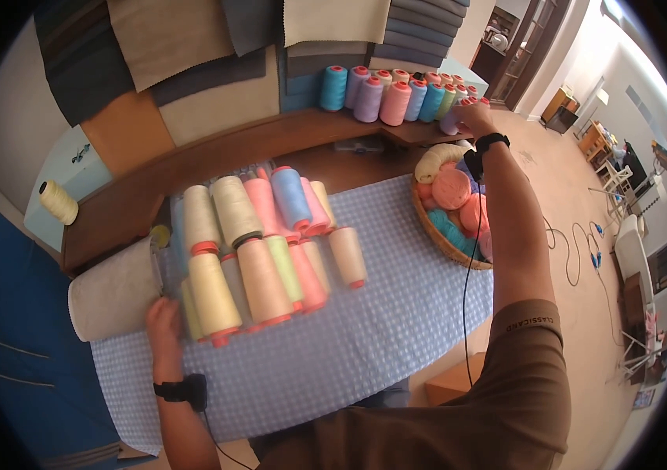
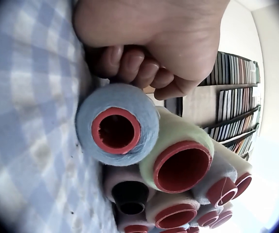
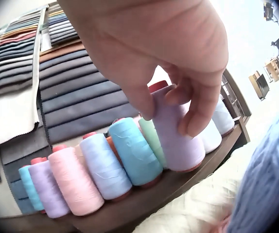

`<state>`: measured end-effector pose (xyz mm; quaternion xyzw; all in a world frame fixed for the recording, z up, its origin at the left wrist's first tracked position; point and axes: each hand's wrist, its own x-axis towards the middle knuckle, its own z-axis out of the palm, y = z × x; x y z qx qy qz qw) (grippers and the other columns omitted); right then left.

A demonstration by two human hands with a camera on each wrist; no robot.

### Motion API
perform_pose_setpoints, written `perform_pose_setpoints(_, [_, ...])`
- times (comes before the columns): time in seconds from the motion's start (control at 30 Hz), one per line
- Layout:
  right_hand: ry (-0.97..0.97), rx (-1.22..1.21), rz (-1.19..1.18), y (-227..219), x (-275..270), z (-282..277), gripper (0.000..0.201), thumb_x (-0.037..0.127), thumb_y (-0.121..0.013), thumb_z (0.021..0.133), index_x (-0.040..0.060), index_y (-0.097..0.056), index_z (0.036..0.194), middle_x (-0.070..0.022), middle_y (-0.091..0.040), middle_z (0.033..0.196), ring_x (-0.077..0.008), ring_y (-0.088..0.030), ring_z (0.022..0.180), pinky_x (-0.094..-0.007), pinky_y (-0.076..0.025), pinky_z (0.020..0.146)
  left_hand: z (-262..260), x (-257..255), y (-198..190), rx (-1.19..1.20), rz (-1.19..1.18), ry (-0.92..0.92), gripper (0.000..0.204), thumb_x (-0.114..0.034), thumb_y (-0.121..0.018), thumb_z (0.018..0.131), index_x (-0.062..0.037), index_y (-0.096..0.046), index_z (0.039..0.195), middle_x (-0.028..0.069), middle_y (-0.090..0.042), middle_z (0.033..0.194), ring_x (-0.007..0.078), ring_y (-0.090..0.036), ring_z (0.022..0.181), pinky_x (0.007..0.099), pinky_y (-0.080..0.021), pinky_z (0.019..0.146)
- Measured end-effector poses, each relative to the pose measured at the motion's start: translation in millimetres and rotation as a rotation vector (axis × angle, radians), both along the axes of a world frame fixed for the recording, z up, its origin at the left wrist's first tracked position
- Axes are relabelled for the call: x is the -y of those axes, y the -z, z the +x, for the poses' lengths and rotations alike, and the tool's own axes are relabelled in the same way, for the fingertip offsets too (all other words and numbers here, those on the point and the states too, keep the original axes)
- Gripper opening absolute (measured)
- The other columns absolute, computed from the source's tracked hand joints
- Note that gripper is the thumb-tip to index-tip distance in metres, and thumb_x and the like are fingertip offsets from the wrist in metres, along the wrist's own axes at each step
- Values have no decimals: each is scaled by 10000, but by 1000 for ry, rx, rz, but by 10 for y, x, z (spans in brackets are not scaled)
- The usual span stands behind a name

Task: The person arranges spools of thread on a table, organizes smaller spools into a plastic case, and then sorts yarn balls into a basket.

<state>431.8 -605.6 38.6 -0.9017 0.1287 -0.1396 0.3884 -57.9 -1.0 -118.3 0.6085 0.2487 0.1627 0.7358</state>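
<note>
At the right end of the raised wooden ledge, my right hand (image 1: 476,117) grips a lavender thread cone (image 3: 176,131) near its top, thumb on one side and fingers on the other. A row of pastel thread cones (image 3: 76,182) stands beside it. My left hand (image 1: 164,319) is low on the left, fingers curled in, between a grey fabric roll (image 1: 114,294) and a stacked pile of thread cones (image 1: 263,278). In the left wrist view, its curled fingers sit right above a light blue cone (image 2: 88,126), with a pale green cone (image 2: 178,131) beyond. Nothing shows in that hand.
A wicker basket (image 1: 427,227) of yarn balls stands at the table's right edge, below my right forearm. Blue checked cloth (image 1: 396,227) covers the table. One yellow cone (image 1: 59,202) stands at the far left. Fabric samples (image 1: 185,39) hang behind the wooden ledge (image 1: 263,137).
</note>
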Motion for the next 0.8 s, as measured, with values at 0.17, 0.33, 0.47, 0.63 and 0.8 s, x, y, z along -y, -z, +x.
perform_pose_setpoints(0.17, [8,-52,-17,-61,-122,-22,284,260,-709,886,-16,-717,820,-111,-733,753,-190,-720,604,-304,-592,531,7,-9,14,-5,-23,-7,264,-160,-639,965,-209,-500,747,-113,-371,591,17,-303,460,226,-217,416])
perform_pose_setpoints(0.33, [-33,-30,29,140,29,192,256,269,-764,889,19,-714,905,-81,-693,767,-206,-701,644,-330,-593,530,4,-15,11,3,-22,-4,266,-149,-636,967,-203,-500,745,-112,-368,589,18,-299,456,230,-215,420])
perform_pose_setpoints(0.47, [-190,-36,209,135,114,-26,234,259,-694,919,29,-735,921,-91,-719,773,-205,-711,709,-366,-590,619,23,-24,79,16,14,-32,272,-147,-638,968,-200,-496,742,-110,-367,589,23,-296,454,232,-217,426])
perform_pose_setpoints(0.63, [-659,207,-482,-156,-713,-1093,229,227,-690,926,36,-711,1051,-103,-731,889,-296,-721,796,-379,-593,748,-17,-65,85,29,-36,33,182,-163,-675,966,-162,-582,809,-107,-445,673,20,-395,558,233,-259,487])
perform_pose_setpoints(0.8, [-1213,260,-823,172,-1662,-2898,393,78,-611,896,89,-629,1288,-126,-591,1372,-273,-636,1159,-405,-560,903,47,9,52,15,-10,-18,308,-167,-640,967,-200,-466,715,-105,-366,584,29,-296,451,238,-196,429])
